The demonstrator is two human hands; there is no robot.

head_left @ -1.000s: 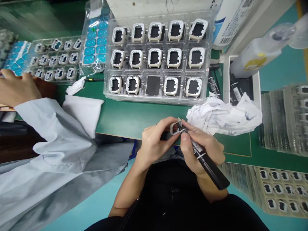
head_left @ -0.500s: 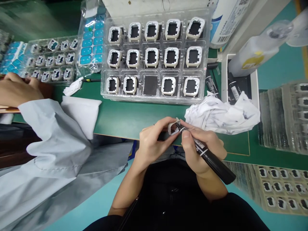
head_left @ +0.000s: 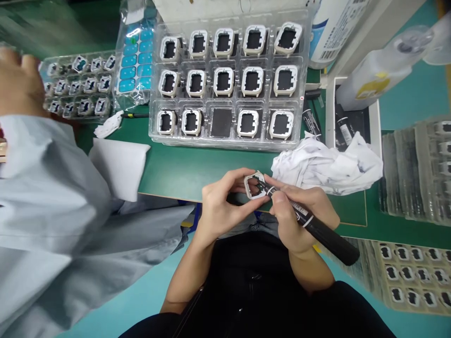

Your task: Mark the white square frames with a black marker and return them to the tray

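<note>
Above table edge: my left hand grip pinched on white frame, right hand grip clamped on black marker, tip inside frame. Risk: tip slips, ink smears frame face; co-worker's sleeve close, could jog my elbow.

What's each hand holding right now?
Left hand: closed on the white frame.
Right hand: closed on the black marker, tip at the frame.

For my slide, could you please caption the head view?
Left hand holds a white frame; right hand marks it with a black marker.
</note>
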